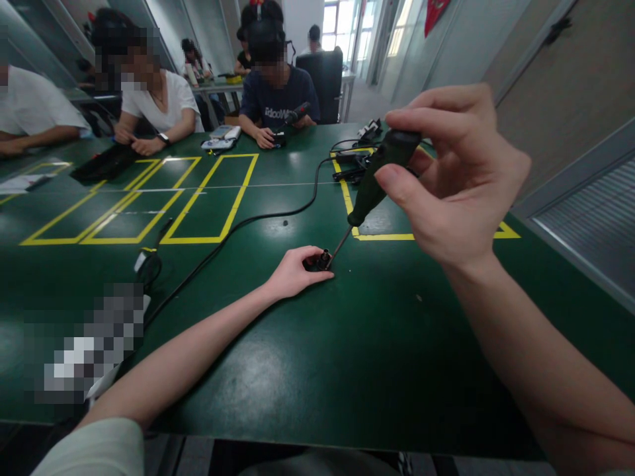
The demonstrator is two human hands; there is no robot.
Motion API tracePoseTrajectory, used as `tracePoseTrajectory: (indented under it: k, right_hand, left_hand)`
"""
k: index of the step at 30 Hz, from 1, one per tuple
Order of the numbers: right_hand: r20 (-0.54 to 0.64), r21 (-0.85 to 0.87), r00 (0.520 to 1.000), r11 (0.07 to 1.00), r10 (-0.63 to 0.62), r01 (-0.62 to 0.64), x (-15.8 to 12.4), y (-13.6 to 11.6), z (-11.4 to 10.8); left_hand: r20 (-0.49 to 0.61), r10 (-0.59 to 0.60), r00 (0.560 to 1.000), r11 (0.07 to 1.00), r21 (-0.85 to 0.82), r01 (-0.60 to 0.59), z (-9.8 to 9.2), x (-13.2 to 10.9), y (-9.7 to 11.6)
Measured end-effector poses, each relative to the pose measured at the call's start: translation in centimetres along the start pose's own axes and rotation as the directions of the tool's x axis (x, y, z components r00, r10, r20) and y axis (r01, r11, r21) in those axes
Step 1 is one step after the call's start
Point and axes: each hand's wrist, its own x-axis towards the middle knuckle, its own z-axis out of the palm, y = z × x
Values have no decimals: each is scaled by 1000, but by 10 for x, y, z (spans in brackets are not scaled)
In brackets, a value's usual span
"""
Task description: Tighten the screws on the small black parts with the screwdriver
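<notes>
My right hand [451, 165] grips a screwdriver [373, 180] by its dark green handle, fingers near the butt end. The tool slants down to the left, and its thin shaft meets a small black part [324, 260] on the green table [307, 357]. Thumb and fingers of my left hand [296, 272] close around that part from the left and hold it against the tabletop. A short post stands up from the part. What kind of part it is, I cannot make out. The screwdriver's very tip is hidden at the part.
A black cable [248, 219] crosses the table from the left front toward black devices [354, 165] at the back right. Yellow tape [198, 241] marks rectangles. A coiled black cord [149, 264] lies left. Across the table, a person in dark blue [278, 92] handles a tool; others sit nearby.
</notes>
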Motion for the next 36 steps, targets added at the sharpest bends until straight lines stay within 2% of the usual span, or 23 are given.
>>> tracePoseTrajectory:
  k: [6,13,19,26,32,36]
  right_hand:
    - [47,169,995,981,88,-95,-2,-3,2]
    - [-7,78,997,994,82,-81,-2,-4,3]
    - [31,194,997,978,75,-80,-3,-3,6]
    - [14,67,996,993,93,-93,-3,-3,4]
    - [38,159,994,981,107,-111,-5,2,4]
    - [37,6,998,999,42,-42,-4,1,0]
  left_hand:
    - [-2,1,1000,1000,-13,-1,0,0,0]
    - [1,-6,1000,1000,6,6,0,0,1]
    - [0,8,1000,1000,2,-8,1,1,-3]
    - [-2,-5,1000,1000,-10,5,2,0,0]
    - [9,-10,1000,1000,0,10,4,0,0]
    - [5,-2,1000,1000,-14,2,4,0,-2]
